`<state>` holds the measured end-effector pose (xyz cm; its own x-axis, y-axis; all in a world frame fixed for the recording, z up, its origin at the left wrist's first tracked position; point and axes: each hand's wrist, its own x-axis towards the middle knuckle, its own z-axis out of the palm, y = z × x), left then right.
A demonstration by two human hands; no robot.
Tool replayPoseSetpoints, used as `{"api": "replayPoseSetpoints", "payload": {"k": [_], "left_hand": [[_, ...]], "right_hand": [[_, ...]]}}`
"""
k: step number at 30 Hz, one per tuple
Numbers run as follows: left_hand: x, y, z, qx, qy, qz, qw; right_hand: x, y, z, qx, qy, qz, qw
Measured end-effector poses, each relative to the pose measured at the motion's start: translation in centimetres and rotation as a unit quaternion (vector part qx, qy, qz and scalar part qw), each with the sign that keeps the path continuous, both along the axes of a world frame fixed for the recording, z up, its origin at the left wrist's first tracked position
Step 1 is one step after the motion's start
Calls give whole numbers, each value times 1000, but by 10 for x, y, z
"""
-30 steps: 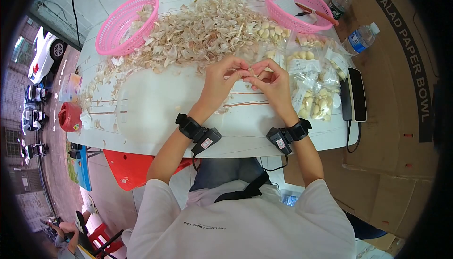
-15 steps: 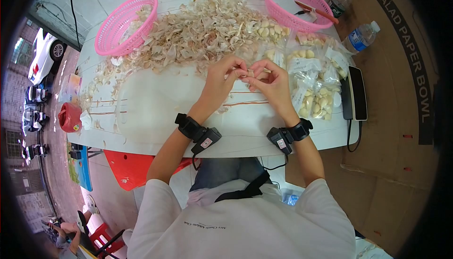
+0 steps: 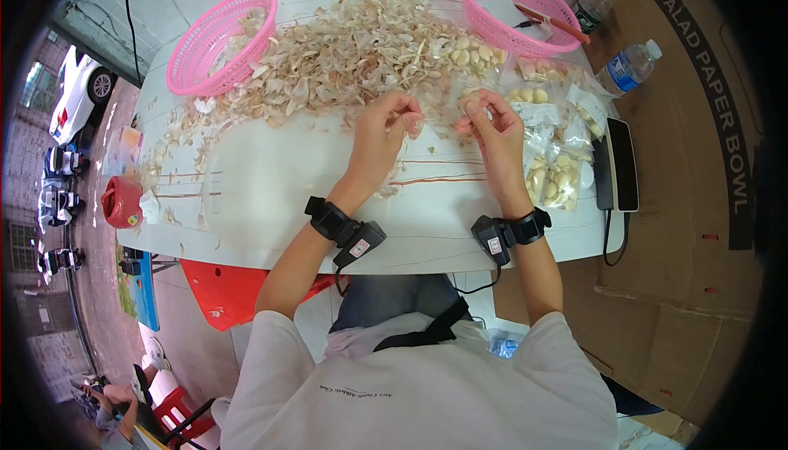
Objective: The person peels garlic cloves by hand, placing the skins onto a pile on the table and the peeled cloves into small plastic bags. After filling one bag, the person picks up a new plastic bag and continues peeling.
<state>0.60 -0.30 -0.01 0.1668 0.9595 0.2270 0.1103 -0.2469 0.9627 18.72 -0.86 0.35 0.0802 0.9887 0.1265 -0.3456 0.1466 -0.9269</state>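
Note:
Above the table's middle, my left hand (image 3: 382,137) has thumb and fingers pinched together; whatever it may hold is too small to make out. My right hand (image 3: 497,132) is apart from it, fingers curled against the thumb, their contents hidden. Just beyond both lies a broad heap of dry garlic skins (image 3: 328,60). Pale peeled garlic cloves (image 3: 474,54) sit at the heap's right end, near my right hand. To the right of that hand are clear bags of peeled cloves (image 3: 555,181), some with white labels.
Pink baskets stand at the back left (image 3: 182,73) and back right (image 3: 476,11), the latter holding pen-like items. Two plastic bottles (image 3: 628,68), a black device (image 3: 621,163) and a large cardboard box (image 3: 681,286) line the right. A red bag-like object (image 3: 121,204) sits left.
My hands, together half a second ago, have parted. The right moved to the right, toward the bags; the left shifted slightly left.

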Motion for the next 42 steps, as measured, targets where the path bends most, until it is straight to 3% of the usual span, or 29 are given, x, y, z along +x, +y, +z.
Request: {"api": "replayPoseSetpoints", "payload": {"k": [9,18,29,36,38,42], "left_hand": [[3,-3,13,176,15,21,984],[0,0,3,118,-9,4,993],[1,1,2,124,13,-28,992],[3,2,-1,121,23,-53,991],[2,1,-1,122,26,-55,991],[3,3,-4,93,47,-47,993]], "right_hand": [[-5,-1,-4,12,-80,139,987],[-7,-2,-6,15,-89,161,983],[-8,-4,-5,16,-95,168,981],[-8,-3,-5,10,-85,129,988],[-6,-2,-6,1,-18,61,998],[2,3,-2,-45,-15,-6,999]]}}
